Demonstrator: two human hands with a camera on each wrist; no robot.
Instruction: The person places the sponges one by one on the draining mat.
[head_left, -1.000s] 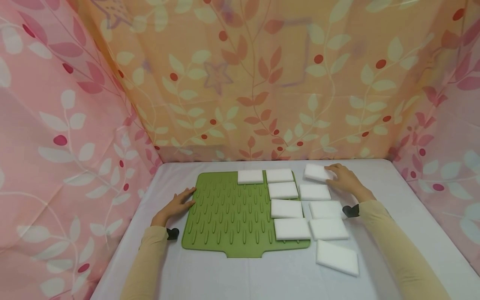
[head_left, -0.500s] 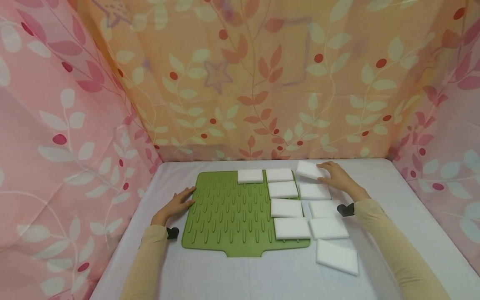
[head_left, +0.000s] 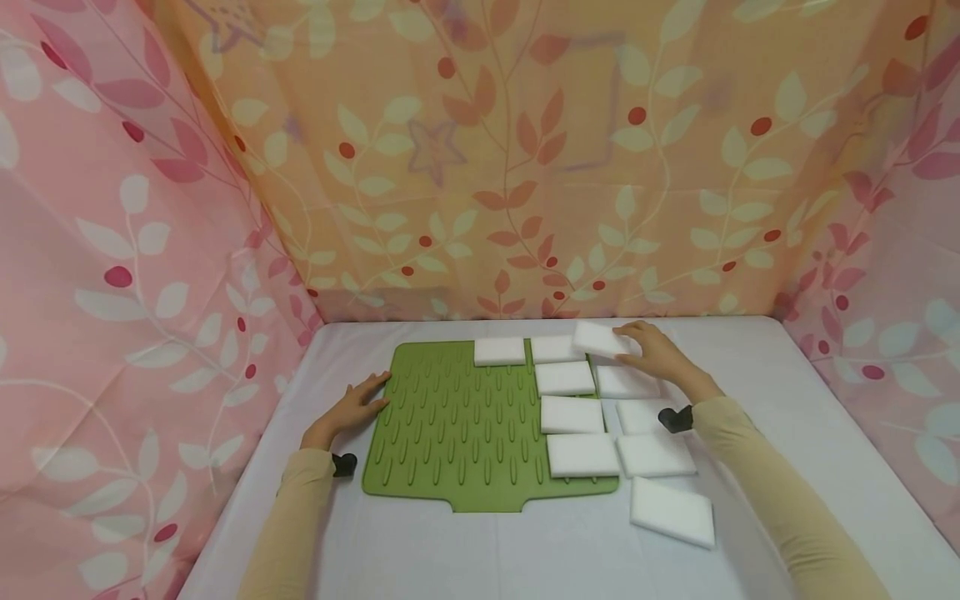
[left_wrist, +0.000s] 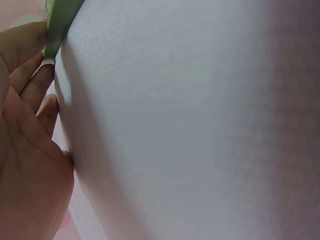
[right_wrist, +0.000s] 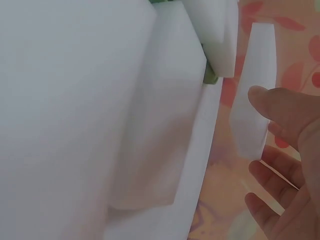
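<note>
A white sponge block [head_left: 597, 340] is pinched at its right end by my right hand [head_left: 655, 352]. It is raised above the table near the green mat's far right corner, partly over another block. In the right wrist view the thumb lies against the held sponge block [right_wrist: 254, 95], clear of the cloth. My left hand [head_left: 351, 412] has its fingers extended, with the fingertips touching the left edge of the green ridged mat [head_left: 442, 417]. The left wrist view shows those fingers at the edge of the mat [left_wrist: 62, 22].
Several white blocks lie on the mat's right side, one [head_left: 499, 352] at its far edge. More blocks, such as this tilted one [head_left: 672, 511], lie on the white tablecloth [head_left: 420, 554] to the right. A patterned curtain [head_left: 480, 167] stands behind.
My right hand has carried the sponge block leftward from the table at the far right to the mat's far right corner. The left hand stays at the mat's edge.
</note>
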